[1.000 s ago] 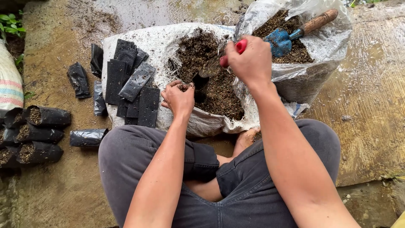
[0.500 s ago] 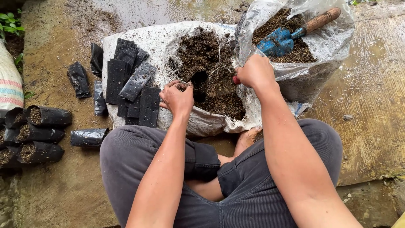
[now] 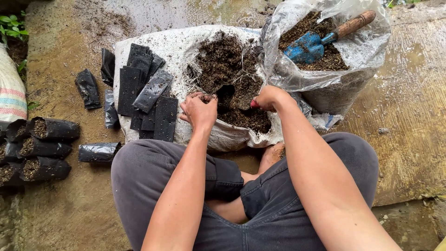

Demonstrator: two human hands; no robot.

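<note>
Head view shows your left hand (image 3: 199, 108) curled shut around the top of a small black bag (image 3: 226, 95) at the edge of the soil pile (image 3: 227, 60) on the white sack (image 3: 181, 46). Your right hand (image 3: 267, 97) is closed on a red-handled tool (image 3: 253, 104), its tip in the soil beside that bag. Flat empty bags (image 3: 148, 93) lie to the left.

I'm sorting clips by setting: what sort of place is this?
Probably an outdoor nursery or garden work spot on damp concrete. Signs: loose potting soil heaped on a white sack, black plastic seedling bags, some filled, and a blue trowel.
</note>
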